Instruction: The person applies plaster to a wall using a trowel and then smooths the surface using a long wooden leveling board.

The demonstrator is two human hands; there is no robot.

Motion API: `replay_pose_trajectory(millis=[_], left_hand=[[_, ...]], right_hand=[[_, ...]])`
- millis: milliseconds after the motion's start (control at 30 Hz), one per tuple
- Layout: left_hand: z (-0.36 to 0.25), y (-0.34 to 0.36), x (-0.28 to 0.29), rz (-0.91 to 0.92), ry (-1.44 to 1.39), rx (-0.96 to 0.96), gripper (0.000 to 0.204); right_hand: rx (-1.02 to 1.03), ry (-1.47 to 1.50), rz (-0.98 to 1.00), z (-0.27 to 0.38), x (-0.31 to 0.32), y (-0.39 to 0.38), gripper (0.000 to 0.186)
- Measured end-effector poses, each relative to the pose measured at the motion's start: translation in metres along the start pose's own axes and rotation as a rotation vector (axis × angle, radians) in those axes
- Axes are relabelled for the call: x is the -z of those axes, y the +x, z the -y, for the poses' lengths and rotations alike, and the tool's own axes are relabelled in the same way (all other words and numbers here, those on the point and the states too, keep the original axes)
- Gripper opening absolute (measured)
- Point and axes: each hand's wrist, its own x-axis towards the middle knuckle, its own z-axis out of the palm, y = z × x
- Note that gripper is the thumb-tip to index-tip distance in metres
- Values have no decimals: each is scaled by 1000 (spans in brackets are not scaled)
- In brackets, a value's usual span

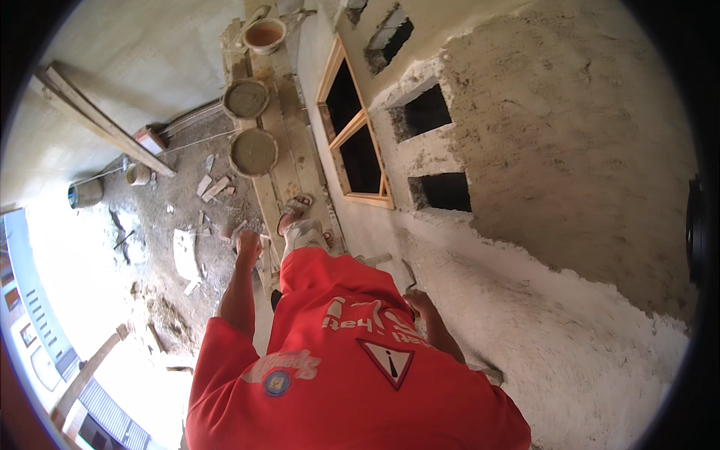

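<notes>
My left hand (247, 244) is closed beside the planks, gripping something small that I cannot make out. My right hand (416, 301), partly hidden by my red shirt (352, 405), is closed on a thin bent metal tool (409, 276) against the wall (540, 360); its far end is unclear. My sandalled foot (298, 204) stands on the wooden plank walkway (289, 169). Along the planks ahead sit two round tubs of grey mortar (252, 152) (246, 98) and a bowl with a reddish inside (264, 34).
Right of the planks, the wall has a wooden window frame (359, 120) and dark openings (424, 109). Lower on the left lies dirt ground with wood scraps (214, 187). Long boards (105, 120) lean at the upper left near buckets (85, 193). A bright opening shows far left.
</notes>
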Motion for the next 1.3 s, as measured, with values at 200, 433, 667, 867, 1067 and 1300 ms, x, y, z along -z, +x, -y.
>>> replay_pose_trajectory(millis=[200, 433, 667, 867, 1067, 1300], left_hand=[[15, -21, 2, -19, -39, 1, 9], [93, -36, 42, 54, 99, 110, 18], [130, -39, 74, 49, 181, 185, 25], [82, -25, 94, 11, 4, 184, 35], [17, 0, 94, -65, -80, 138, 41], [10, 33, 111, -95, -138, 111, 49]], right_hand=[[59, 60, 90, 18, 0, 7, 32], [-62, -63, 159, 46, 0, 12, 44], [-58, -146, 71, 37, 3, 39, 31], [-38, -98, 72, 94, -14, 22, 25], [-48, -188, 46, 199, -38, -7, 28], [32, -326, 19, 220, -52, 30, 36]])
